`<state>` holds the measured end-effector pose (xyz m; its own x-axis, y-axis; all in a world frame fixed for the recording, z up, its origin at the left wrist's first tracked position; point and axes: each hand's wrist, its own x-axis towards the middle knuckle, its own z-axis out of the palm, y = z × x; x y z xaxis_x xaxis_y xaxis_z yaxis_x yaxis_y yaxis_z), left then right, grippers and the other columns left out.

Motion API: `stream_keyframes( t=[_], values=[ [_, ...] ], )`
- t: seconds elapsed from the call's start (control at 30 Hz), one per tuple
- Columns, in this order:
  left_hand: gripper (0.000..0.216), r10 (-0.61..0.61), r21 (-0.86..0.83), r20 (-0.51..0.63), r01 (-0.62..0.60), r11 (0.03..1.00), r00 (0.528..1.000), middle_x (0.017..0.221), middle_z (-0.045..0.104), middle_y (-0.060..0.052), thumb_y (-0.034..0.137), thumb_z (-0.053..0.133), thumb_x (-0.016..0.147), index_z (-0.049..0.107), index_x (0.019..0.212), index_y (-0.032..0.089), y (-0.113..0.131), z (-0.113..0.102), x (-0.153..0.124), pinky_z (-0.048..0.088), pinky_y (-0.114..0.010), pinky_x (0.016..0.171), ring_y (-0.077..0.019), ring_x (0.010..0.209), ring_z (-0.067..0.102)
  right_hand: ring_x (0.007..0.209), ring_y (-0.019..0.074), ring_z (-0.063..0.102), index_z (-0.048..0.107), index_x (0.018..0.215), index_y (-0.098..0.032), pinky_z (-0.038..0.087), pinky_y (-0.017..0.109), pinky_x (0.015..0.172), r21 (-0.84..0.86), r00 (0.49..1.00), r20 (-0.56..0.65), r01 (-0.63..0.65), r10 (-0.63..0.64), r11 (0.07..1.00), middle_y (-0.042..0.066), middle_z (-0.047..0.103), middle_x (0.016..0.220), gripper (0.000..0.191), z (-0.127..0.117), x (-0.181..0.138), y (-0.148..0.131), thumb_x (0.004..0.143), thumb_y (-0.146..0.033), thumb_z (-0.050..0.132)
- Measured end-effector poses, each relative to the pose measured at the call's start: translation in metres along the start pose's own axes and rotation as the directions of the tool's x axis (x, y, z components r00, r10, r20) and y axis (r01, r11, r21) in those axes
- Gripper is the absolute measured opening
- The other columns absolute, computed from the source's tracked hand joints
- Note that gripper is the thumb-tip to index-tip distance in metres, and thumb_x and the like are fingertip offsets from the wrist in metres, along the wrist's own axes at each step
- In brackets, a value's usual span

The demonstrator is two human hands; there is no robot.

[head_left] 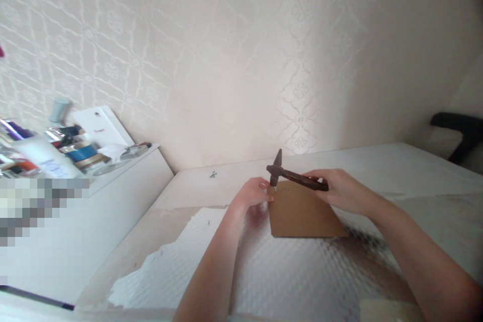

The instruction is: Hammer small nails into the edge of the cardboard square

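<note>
My right hand (341, 192) is closed round the handle of a small dark hammer (289, 174), whose head hovers just above the top left corner of a brown cardboard piece (302, 214). My left hand (255, 194) is pinched at that same corner, fingers together right under the hammer head, holding something too small to make out. A row of tiny marks runs along the cardboard's top edge. The cardboard lies on a sheet of bubble wrap (271, 271) spread over a white table (396, 161).
A white cabinet (124, 196) stands to the left, its top crowded with bottles and jars (56, 146) and a white card. A patterned wall rises behind the table. A dark chair arm (458, 126) shows at the far right. A small dark speck (213, 174) lies near the wall.
</note>
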<state>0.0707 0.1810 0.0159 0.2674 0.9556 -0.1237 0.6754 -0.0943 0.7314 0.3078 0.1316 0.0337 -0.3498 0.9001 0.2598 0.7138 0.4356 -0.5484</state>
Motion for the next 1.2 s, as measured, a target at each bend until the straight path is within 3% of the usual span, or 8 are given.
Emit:
stream_keyframes(
  t=[0.57,0.97,1.2],
  values=[
    [0.036,-0.01,0.018,-0.01,0.01,1.0,1.0,0.096,0.067,-0.004,0.012,0.073,0.057,0.068,0.093,0.014,0.0031,-0.001,-0.003,0.049,-0.024,0.073,-0.0168,0.084,0.062,0.077,0.0204,0.065,0.07,0.105,-0.023,0.048,0.026,0.064,0.012,1.0,0.024,-0.005,0.005,1.0,0.001,0.072,0.094,0.043,-0.0015,-0.0009,-0.0008,0.067,-0.016,0.051],
    [0.037,0.01,0.042,-0.017,-0.009,0.999,1.0,0.097,0.067,-0.005,0.012,0.073,0.059,0.067,0.095,0.013,0.0019,0.001,-0.0008,0.048,-0.024,0.075,-0.0162,0.085,0.062,0.085,0.0207,0.065,0.069,0.107,-0.024,0.049,0.026,0.071,-0.072,0.998,-0.059,0.029,-0.033,0.997,0.001,0.071,0.101,0.045,-0.0011,0.0,-0.0021,0.068,-0.015,0.051],
    [0.038,0.005,0.053,-0.016,-0.004,0.999,1.0,0.099,0.066,-0.006,0.013,0.073,0.058,0.067,0.096,0.014,0.0009,0.0005,-0.001,0.049,-0.024,0.074,-0.0165,0.085,0.063,0.084,0.0202,0.065,0.069,0.106,-0.027,0.048,0.026,0.069,-0.08,1.0,0.006,0.012,-0.011,0.997,-0.001,0.072,0.097,0.044,-0.0034,-0.0015,0.0023,0.068,-0.015,0.052]
  ],
)
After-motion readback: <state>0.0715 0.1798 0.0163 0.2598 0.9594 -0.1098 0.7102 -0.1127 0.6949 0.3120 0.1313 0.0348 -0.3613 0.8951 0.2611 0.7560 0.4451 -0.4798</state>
